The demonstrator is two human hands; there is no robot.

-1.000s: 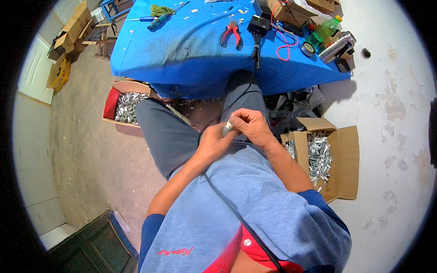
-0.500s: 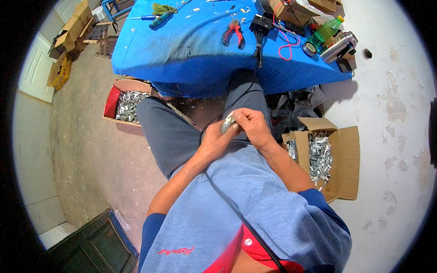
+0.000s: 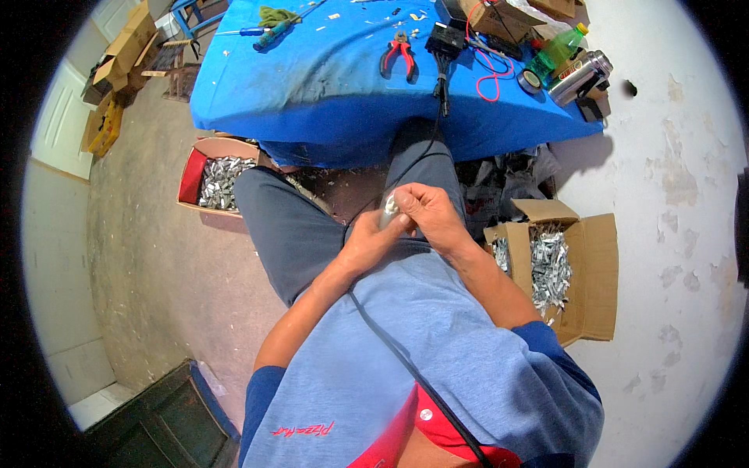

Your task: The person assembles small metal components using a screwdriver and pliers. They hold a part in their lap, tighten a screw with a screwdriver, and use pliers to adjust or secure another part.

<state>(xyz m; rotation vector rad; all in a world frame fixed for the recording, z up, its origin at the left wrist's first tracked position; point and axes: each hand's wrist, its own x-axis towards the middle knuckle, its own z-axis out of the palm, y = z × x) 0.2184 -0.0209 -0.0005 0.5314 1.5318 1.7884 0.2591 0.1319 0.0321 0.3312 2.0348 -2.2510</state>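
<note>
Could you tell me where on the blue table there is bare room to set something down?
The blue table is bare across its left and middle, between the screwdriver and the red pliers. The right end is crowded: black device, red wire, tape roll, green bottle, steel flask.

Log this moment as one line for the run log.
left hand: holding small metal piece | right hand: on same piece | over lap | cardboard boxes of metal pieces both sides

One head-worn fisheye looks steeply down, close over the lap.
</note>
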